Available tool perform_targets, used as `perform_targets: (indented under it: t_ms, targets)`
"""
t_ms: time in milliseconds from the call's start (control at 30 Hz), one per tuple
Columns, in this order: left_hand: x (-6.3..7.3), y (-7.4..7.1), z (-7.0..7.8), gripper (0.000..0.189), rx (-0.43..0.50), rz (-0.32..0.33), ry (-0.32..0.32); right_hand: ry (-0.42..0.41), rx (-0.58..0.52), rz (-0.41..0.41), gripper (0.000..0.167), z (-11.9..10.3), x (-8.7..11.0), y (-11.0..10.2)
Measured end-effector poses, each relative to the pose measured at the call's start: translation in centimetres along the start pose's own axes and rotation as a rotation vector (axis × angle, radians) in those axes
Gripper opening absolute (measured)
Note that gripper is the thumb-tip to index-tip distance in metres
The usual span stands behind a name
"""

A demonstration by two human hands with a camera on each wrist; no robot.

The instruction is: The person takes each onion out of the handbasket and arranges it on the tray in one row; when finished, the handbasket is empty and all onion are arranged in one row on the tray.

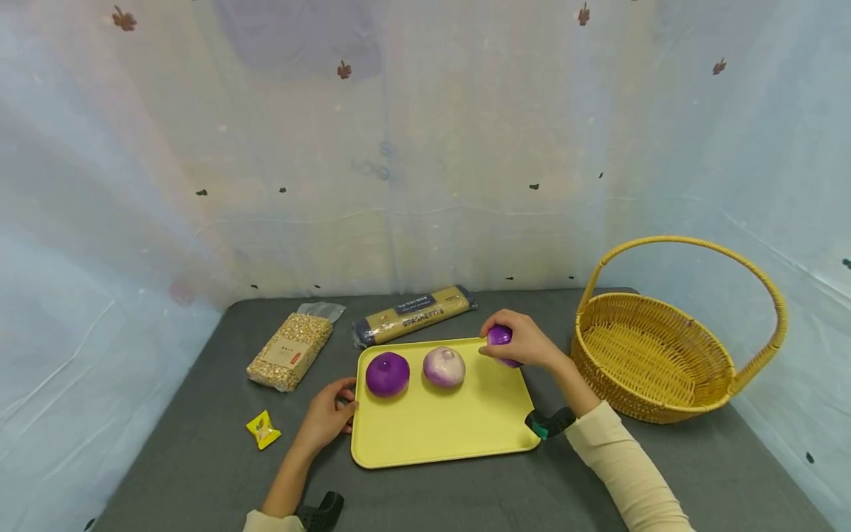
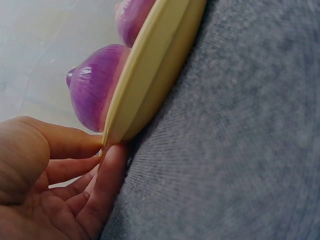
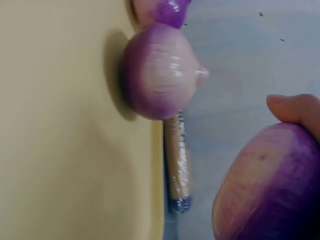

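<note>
My left hand (image 1: 328, 415) pinches the left rim of a yellow tray (image 1: 439, 436); in the left wrist view the thumb lies on one side of the rim and fingers on the other. My right hand (image 1: 521, 341) grips a purple onion (image 1: 500, 338) over the tray's back right corner. In the right wrist view, that held onion (image 3: 270, 185) shows a pale patch, with a fingertip along its edge. On the tray sit a dark purple onion (image 1: 388, 374) at the back left and a paler, white-and-purple onion (image 1: 444, 367) at the back middle.
A spaghetti pack (image 1: 415, 316) lies just behind the tray. To the left are a clear bag of pale grains (image 1: 290, 351) and a small yellow packet (image 1: 264, 429). A tall-handled wicker basket (image 1: 651, 355) stands on the right, near my right forearm.
</note>
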State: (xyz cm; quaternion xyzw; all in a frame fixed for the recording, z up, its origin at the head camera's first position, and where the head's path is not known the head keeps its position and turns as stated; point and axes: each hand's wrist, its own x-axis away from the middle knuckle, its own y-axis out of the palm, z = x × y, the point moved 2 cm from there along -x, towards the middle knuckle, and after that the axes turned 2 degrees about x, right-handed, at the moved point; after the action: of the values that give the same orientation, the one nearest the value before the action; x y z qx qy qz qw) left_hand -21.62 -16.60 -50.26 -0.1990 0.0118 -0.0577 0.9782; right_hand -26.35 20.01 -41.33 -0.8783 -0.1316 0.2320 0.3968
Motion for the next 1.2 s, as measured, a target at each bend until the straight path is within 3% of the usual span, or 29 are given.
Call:
perform_targets:
  t_ms: [533,1200]
  targets:
    - [0.1,-0.1,0.0,0.044,-0.010,-0.001,-0.012,0.007,0.031,-0.090,0.022,1.7,0.0,3.8]
    - [-0.3,-0.1,-0.6,0.045,-0.008,-0.003,-0.034,0.049,0.094,-0.148,0.025,1.6,-0.2,4.6]
